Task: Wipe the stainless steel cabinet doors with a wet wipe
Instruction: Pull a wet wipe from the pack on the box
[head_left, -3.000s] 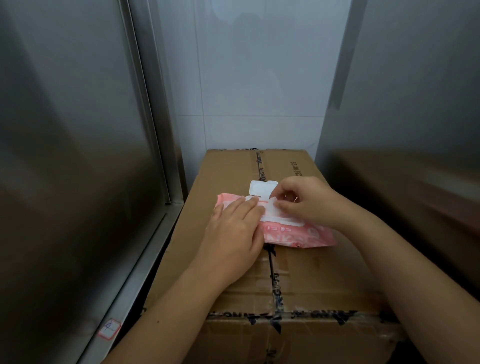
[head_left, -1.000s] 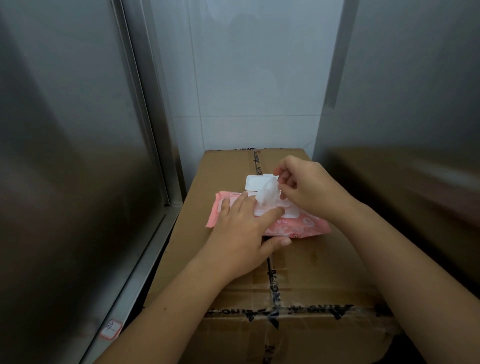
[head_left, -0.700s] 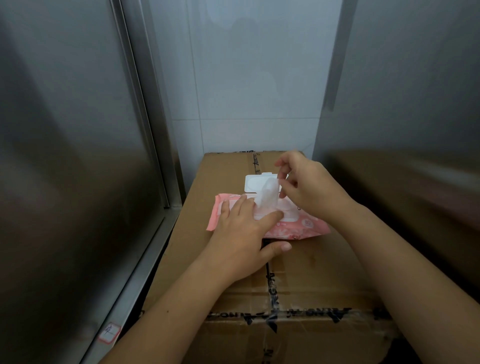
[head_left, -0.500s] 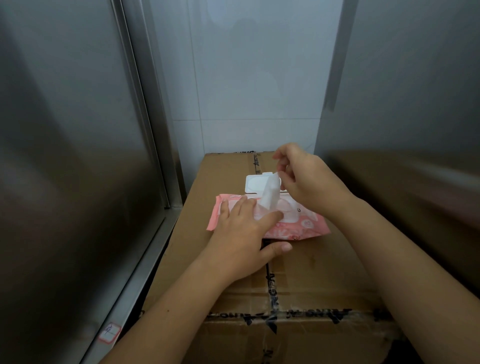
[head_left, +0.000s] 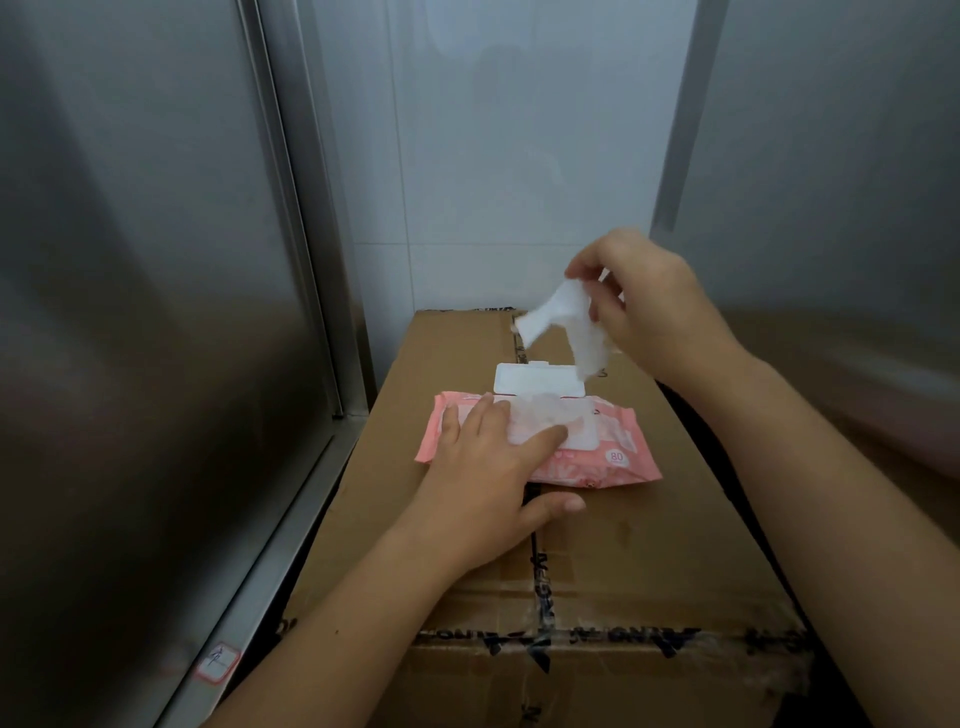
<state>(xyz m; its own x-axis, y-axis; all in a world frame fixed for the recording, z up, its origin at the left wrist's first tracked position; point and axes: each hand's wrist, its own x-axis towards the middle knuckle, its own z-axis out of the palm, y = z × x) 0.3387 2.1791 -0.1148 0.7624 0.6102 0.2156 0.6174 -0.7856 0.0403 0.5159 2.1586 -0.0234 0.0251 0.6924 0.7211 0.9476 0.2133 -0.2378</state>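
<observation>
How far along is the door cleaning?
Only the preparation. Done: the lid of the pink pack is open and one wet wipe is out. In hand: the right hand pinches that wipe in the air; the left hand presses the pack onto the cardboard box. Left: all the wiping; neither hand touches the steel cabinet door.

Left hand (head_left: 488, 467), right hand (head_left: 644, 306): both bare. Forearms bare from wrists back to frame edge. Fingernails trimmed short.
</observation>
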